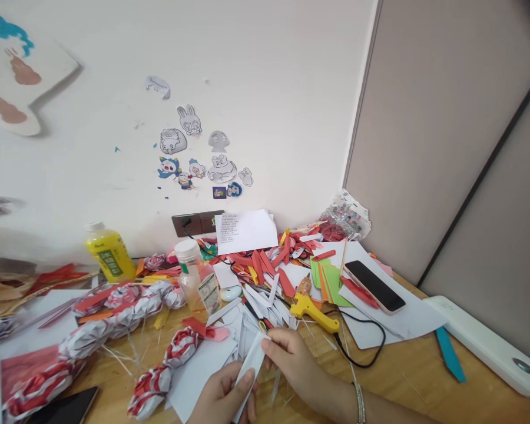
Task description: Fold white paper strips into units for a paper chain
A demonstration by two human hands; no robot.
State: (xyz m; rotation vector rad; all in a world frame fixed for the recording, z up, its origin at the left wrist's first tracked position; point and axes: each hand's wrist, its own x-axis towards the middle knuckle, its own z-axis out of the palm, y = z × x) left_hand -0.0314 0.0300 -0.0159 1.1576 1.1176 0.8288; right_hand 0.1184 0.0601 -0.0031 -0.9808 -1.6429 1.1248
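Observation:
Between my two hands is a narrow folded strip of white paper point(252, 360), slanting up and to the right. My left hand point(227, 391) grips its lower part, thumb pressed on top. Near the upper end, my right hand point(291, 359) pinches it between thumb and fingers; a bracelet circles that wrist. Beneath and behind the hands lies a pile of folded white paper pieces point(236, 324). Just beyond my right hand rests a yellow hot glue gun point(313, 309) with a black cord. Left of my hands are red and white folded-paper chains point(150, 388).
A yellow-labelled bottle point(110, 253) and a clear jar point(198, 277) stand at the back left. Red paper pieces point(260, 265) heap along the wall. Right are a phone point(374, 286), green paper point(333, 282) and a long white device point(486, 341). A dark phone point(64, 407) lies front left.

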